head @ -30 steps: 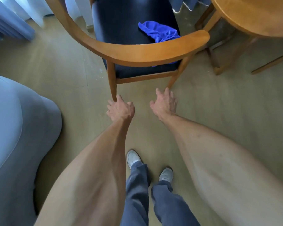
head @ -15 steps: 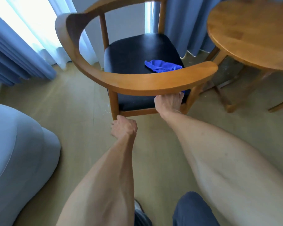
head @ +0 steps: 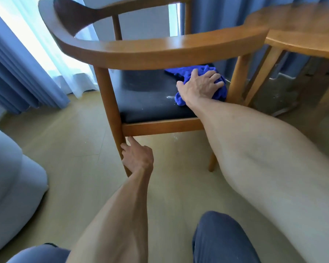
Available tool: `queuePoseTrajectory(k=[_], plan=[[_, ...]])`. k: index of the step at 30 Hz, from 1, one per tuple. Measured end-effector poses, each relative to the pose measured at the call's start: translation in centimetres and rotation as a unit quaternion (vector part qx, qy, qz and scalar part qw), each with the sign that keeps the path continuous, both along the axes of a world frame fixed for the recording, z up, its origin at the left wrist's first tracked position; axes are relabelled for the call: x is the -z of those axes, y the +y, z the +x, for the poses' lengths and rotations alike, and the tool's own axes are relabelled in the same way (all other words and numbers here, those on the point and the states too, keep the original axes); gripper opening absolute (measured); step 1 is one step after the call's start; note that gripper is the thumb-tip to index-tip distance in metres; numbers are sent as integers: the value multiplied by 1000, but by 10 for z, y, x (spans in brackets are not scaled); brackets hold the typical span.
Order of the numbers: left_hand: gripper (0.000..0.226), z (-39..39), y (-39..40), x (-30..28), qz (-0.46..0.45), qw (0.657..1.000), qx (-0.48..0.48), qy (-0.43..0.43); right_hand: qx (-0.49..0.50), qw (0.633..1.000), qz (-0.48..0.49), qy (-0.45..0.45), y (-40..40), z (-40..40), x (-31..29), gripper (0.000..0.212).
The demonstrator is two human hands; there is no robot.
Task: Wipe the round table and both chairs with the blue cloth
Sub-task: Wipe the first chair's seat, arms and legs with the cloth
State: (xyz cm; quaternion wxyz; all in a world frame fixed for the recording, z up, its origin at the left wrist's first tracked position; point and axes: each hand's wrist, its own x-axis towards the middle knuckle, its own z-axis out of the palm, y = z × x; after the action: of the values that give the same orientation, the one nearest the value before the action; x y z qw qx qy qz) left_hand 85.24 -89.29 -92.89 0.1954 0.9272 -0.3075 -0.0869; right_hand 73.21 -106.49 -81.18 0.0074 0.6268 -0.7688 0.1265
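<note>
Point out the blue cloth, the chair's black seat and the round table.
blue cloth (head: 180, 72): head view, on the bunched fold left of the right hand.
black seat (head: 146, 95): head view, on the bare cushion's middle.
round table (head: 302, 21): head view, on its wooden top.

Right hand (head: 199, 86) on blue cloth (head: 219, 92) atop chair (head: 160, 52) seat — left hand (head: 138, 158) at its leg.

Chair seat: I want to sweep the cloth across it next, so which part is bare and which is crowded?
The seat is bare from the left post across to the cloth, and along its front edge. The right side is crowded: the right hand lies on the bunched cloth beside the right post. The left hand is at the left leg, below the seat.
</note>
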Motion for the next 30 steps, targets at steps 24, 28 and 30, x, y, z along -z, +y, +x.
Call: queuePoseTrajectory(k=[24, 28, 30], plan=[[91, 65, 0, -83, -86, 994, 17, 63, -285, 928, 15, -239, 65, 85, -40, 33], [50, 84, -3, -82, -73, 994, 52, 54, -307, 865, 31, -395, 82, 139, -28, 34], [32, 85, 1, -78, -76, 995, 54, 34, -319, 883, -18, -345, 78, 144, -16, 35]])
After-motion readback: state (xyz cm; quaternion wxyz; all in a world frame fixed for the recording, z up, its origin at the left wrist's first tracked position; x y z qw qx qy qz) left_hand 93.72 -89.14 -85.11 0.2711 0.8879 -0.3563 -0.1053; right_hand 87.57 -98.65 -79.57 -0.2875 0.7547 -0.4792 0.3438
